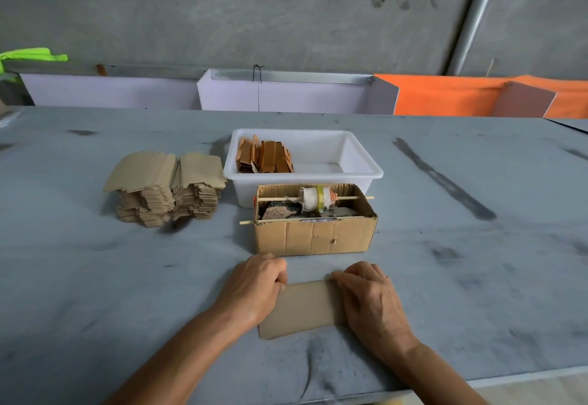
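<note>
Lower centre of frame: flat tan cardboard piece [302, 306] lies on the grey worktop [127, 277], tilted slightly, left end lower. Both hands are on it.

Left hand [254, 287]: grip closed on the piece's upper left corner, fingers curled in, knuckles up. Fingertips hidden under the hand, so can't tell how much card they've got.

Right hand [372, 303]: covers the right end of the piece, fingers bent over it with the tips at the upper right corner. Grip closed on that edge, palm down.

Just above the hands: open cardboard box [315, 236], not touching them. A thin stick [350, 197] runs across its top and carries a wrapped spool [313, 198]; dark scraps sit underneath.

Directly behind the box, touching or nearly so: white plastic tub [359, 156] with brown folded pieces [264, 156] standing at its left end.

Left of the tub: stack of tan die-cut blanks [165, 188], same colour as the held piece, well apart from the hands.
</note>
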A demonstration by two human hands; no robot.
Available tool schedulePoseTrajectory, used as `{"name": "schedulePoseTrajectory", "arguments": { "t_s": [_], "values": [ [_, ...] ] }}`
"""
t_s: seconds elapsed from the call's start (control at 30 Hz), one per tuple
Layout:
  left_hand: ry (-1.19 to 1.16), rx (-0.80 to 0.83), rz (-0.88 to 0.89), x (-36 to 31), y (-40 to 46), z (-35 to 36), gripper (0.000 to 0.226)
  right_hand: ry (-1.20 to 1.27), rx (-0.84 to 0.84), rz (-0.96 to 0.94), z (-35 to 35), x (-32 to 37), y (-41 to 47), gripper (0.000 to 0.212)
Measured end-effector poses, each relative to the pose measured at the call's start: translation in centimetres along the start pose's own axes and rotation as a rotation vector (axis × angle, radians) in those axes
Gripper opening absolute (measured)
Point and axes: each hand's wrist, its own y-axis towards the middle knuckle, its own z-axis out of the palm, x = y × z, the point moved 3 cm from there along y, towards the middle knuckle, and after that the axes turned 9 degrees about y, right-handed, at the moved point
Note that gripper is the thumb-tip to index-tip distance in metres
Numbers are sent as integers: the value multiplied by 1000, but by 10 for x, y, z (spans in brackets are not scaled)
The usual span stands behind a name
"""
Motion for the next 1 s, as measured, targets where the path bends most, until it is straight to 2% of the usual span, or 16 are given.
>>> {"name": "schedulePoseTrajectory", "arguments": {
  "t_s": [0.17, 0.3, 0.37, 0.43, 0.53, 0.67, 0.73, 0.83, 0.93, 1.0],
  "values": [
    [-223, -108, -28, 5, -1, -5, 15, 472, -95, 350, -12, -8, 4, 33],
    [-600, -178, -247, 13, 3, -1, 23, 980, -253, 594, -22, -5, 5, 49],
    [-718, -205, -312, 14, 5, 2, 23, 1219, -242, 669, -20, 1, 3, 59],
    [-749, -238, -315, 12, 6, 4, 25, 1362, -182, 720, -15, 8, 0, 53],
    [-720, -265, -260, 7, 5, 3, 25, 1388, -106, 721, -8, 18, -2, 27],
    [-680, -257, -177, 0, 1, -3, 29, 1361, -124, 723, -4, 20, 0, 10],
    [-715, -233, -146, -3, -1, -6, 27, 1355, -138, 743, -4, 19, 0, 10],
    [-901, -207, -137, -6, -5, -8, 18, 1339, -169, 779, -4, 18, -1, 9],
    [-1124, -108, -145, -9, -9, -6, 18, 1350, -230, 857, -5, 16, -2, 23],
    [-1165, 1, -147, -9, -11, -2, 38, 1370, -256, 904, -5, 15, -3, 27]
  ]
}}
